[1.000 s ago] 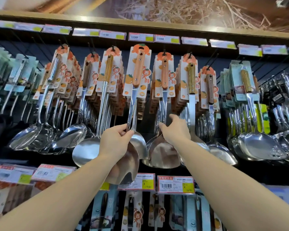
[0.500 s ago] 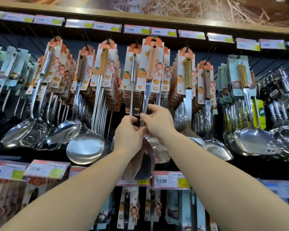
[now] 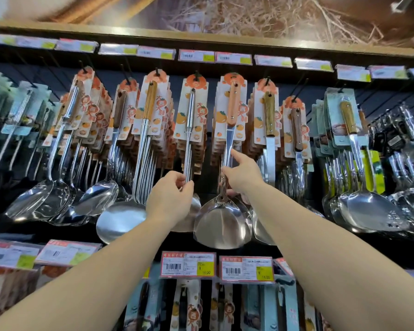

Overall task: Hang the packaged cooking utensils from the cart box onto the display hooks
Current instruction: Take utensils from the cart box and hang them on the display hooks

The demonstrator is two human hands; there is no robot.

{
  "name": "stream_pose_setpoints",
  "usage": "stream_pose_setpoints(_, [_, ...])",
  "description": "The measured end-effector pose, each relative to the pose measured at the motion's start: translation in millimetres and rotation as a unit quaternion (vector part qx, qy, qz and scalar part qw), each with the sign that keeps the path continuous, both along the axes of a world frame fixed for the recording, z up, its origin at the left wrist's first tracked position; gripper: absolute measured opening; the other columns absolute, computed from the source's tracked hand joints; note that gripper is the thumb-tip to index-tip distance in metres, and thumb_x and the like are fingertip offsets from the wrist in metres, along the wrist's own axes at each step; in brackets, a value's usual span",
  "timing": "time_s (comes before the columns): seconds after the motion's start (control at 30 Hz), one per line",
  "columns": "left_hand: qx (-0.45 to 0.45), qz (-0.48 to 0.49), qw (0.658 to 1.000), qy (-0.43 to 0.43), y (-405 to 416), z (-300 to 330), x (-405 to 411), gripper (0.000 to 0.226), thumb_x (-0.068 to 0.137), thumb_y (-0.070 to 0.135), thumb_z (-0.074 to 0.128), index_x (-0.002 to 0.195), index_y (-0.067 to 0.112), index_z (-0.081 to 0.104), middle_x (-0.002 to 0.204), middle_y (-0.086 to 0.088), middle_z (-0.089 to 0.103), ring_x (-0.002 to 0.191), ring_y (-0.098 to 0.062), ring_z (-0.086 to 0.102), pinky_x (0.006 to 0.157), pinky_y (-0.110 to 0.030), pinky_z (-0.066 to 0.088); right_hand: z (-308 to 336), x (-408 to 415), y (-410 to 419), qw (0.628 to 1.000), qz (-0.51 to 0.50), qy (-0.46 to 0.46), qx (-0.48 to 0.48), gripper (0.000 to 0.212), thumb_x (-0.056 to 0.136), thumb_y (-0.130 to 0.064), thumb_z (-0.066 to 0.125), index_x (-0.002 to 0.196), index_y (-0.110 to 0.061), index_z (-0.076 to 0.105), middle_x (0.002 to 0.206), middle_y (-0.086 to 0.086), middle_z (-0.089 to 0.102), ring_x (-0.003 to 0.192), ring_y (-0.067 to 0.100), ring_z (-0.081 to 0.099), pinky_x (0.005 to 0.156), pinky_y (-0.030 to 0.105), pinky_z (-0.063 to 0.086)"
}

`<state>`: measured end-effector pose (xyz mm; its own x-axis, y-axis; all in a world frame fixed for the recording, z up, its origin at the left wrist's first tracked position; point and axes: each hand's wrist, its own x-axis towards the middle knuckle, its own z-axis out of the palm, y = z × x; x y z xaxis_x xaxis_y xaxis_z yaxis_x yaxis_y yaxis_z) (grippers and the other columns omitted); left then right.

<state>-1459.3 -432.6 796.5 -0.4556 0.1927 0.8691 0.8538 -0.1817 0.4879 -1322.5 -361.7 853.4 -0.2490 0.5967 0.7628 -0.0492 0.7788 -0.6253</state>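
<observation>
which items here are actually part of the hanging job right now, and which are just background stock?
In the job:
- left hand, gripping the all-steel utensil
- right hand, on the orange-handled spatula
- their display hooks

Background:
- big ladle
- teal-carded turners
- price tags
- lower-row packages

Black hooks (image 3: 196, 75) carry carded utensils (image 3: 232, 108) in rows.
</observation>
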Motion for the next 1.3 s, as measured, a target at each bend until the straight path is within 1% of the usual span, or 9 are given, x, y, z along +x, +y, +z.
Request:
stream_pose_setpoints(0.13, [-0.007,0.015,1.000,0.016,-0.5,-2.7,-0.9,0.026,0.091,0.037,0.055,0.111,0.022,0.058,0.100,0.009,0.061,0.095,-0.016,0.056,0.082,-0.031,0.045,6.7,-0.3,1.4,1.000,0.004,0.011,-0.013,0.061,0.097,-0.004,0.050,0.148,-0.030,0.031,0.140,-0.001,0.050,0.075,0.010,0.059,0.082,0.044,0.058])
stream_pose_setpoints(0.27, [-0.010,0.018,0.999,0.025,-0.7,-3.7,-1.9,0.024,0.091,0.037,0.055,0.110,0.022,0.058,0.099,0.009,0.061,0.095,-0.016,0.057,0.082,-0.032,0.046,14.9,0.9,1.4,0.999,0.025,0.007,-0.027,0.057,0.099,-0.006,0.047,0.148,-0.031,0.031,0.136,0.002,0.053,0.076,0.013,0.060,0.082,0.041,0.058])
stream_pose_setpoints(0.4, [-0.011,0.022,0.999,0.023,2.5,-7.5,-4.1,0.024,0.091,0.037,0.055,0.110,0.022,0.058,0.099,0.009,0.060,0.093,-0.015,0.056,0.081,-0.032,0.046,14.5,2.8,2.6,0.999,0.027,-0.026,-0.030,0.057,0.101,-0.003,0.041,0.149,-0.032,0.029,0.144,0.002,0.047,0.107,0.024,0.059,0.089,0.044,0.055])
stream_pose_setpoints(0.5, [-0.014,0.025,0.999,0.018,5.3,-10.4,-5.7,0.026,0.091,0.038,0.055,0.111,0.022,0.058,0.100,0.008,0.061,0.094,-0.016,0.056,0.081,-0.032,0.044,10.0,1.0,7.5,0.996,-0.003,-0.085,-0.006,0.056,0.100,-0.007,0.043,0.148,-0.033,0.031,0.138,0.004,0.050,0.112,0.026,0.055,0.093,0.048,0.052])
stream_pose_setpoints(0.6, [-0.013,0.024,0.999,0.019,7.4,-10.6,-6.4,0.027,0.091,0.038,0.055,0.112,0.022,0.058,0.099,0.010,0.059,0.095,-0.015,0.055,0.082,-0.032,0.045,6.4,-2.8,10.6,0.994,-0.020,-0.100,0.035,0.046,0.095,-0.009,0.047,0.137,-0.025,0.047,0.132,0.011,0.059,0.101,0.026,0.062,0.090,0.049,0.054])
stream_pose_setpoints(0.73, [-0.011,0.020,0.999,0.025,8.9,-9.3,-6.3,0.028,0.090,0.038,0.055,0.113,0.022,0.058,0.100,0.010,0.060,0.097,-0.014,0.055,0.083,-0.032,0.045,10.7,-4.9,13.0,0.997,-0.019,-0.077,0.002,0.055,0.100,-0.006,0.043,0.147,-0.031,0.032,0.141,0.005,0.047,0.109,0.029,0.058,0.090,0.047,0.055])
stream_pose_setpoints(0.97, [0.001,0.017,1.000,0.021,8.4,-11.3,-14.9,0.024,0.090,0.037,0.057,0.108,0.022,0.059,0.100,0.008,0.062,0.098,-0.016,0.057,0.085,-0.033,0.046,3.8,-13.4,25.9,0.999,-0.017,-0.030,0.018,0.058,0.098,-0.007,0.049,0.147,-0.033,0.032,0.136,-0.005,0.050,0.075,0.006,0.055,0.083,0.036,0.058])
stream_pose_setpoints(1.17, [-0.002,0.025,0.999,0.025,10.2,-11.7,-15.0,0.025,0.089,0.037,0.058,0.109,0.022,0.060,0.103,0.006,0.064,0.100,-0.018,0.058,0.085,-0.032,0.046,8.1,-13.0,26.8,0.999,-0.018,-0.018,0.029,0.059,0.097,-0.010,0.051,0.148,-0.032,0.030,0.145,0.001,0.048,0.093,0.015,0.054,0.099,0.046,0.049])
stream_pose_setpoints(1.3, [-0.001,0.025,0.999,0.024,10.5,-12.5,-18.2,0.029,0.090,0.037,0.057,0.113,0.020,0.060,0.107,0.005,0.064,0.100,-0.017,0.057,0.083,-0.030,0.044,16.0,-6.4,21.0,0.996,0.068,0.012,-0.051,0.058,0.100,-0.001,0.042,0.149,-0.030,0.028,0.146,0.003,0.044,0.117,0.025,0.057,0.102,0.051,0.045])
